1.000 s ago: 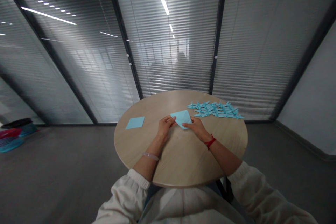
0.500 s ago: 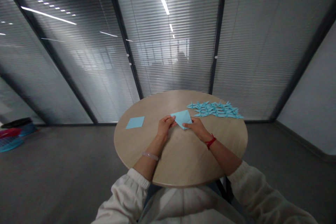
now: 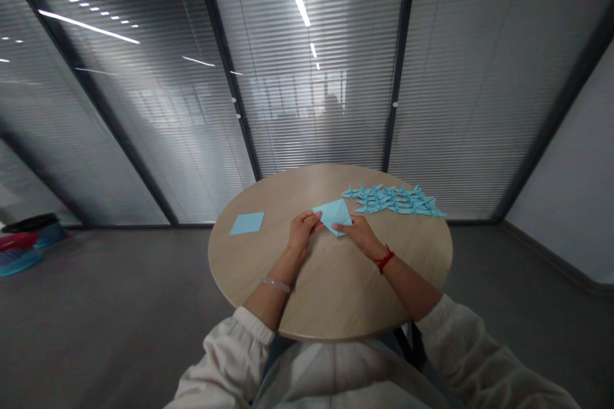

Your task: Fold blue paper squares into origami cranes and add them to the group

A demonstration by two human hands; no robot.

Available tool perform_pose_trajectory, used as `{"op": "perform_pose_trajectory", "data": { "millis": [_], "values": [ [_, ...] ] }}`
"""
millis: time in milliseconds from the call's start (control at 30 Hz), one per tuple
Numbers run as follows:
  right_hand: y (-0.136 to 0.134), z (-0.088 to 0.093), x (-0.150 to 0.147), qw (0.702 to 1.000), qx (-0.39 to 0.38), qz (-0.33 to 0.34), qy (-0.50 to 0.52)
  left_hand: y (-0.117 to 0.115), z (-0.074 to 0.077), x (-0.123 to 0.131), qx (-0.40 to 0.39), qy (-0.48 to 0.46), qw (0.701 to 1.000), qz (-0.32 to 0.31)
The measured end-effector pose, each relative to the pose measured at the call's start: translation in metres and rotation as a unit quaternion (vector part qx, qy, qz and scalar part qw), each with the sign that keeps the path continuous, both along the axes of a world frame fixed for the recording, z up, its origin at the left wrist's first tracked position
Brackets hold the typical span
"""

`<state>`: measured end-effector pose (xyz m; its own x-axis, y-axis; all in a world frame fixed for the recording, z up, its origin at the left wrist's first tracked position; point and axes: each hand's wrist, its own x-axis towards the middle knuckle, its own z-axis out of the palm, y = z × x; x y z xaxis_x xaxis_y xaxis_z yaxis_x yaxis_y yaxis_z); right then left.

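Observation:
A light-blue sheet of origami paper, with creases across it, is held between my two hands over the middle of the table. My left hand pinches its left corner, thumb on top. At the lower right edge, my right hand grips the paper with the thumb pressed on its face. The fingers under the sheet are partly hidden. Left of my hands, a flat stack or single sheet of blue paper lies on the wood; its thickness cannot be made out.
Several folded blue paper cranes lie in close rows at the back right of the round wooden table. Glass panels with blinds stand right behind it. Blue and red baskets are on the floor far left.
Both hands keep their hold on the paper in nearly the same place. The sheet's top corner has tilted very slightly; nothing else has visibly moved.

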<state>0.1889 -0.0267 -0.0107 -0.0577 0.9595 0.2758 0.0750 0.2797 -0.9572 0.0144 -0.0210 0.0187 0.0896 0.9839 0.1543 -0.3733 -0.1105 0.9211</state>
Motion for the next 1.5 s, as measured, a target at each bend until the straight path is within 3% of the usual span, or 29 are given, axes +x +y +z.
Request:
{"op": "perform_pose_trajectory", "data": {
  "millis": [1500],
  "values": [
    [0.0043,-0.0067,0.0008,1.0,-0.015,0.003,0.009,0.0002,-0.0015,-0.0013,-0.054,-0.083,0.995,0.027]
  ]
}}
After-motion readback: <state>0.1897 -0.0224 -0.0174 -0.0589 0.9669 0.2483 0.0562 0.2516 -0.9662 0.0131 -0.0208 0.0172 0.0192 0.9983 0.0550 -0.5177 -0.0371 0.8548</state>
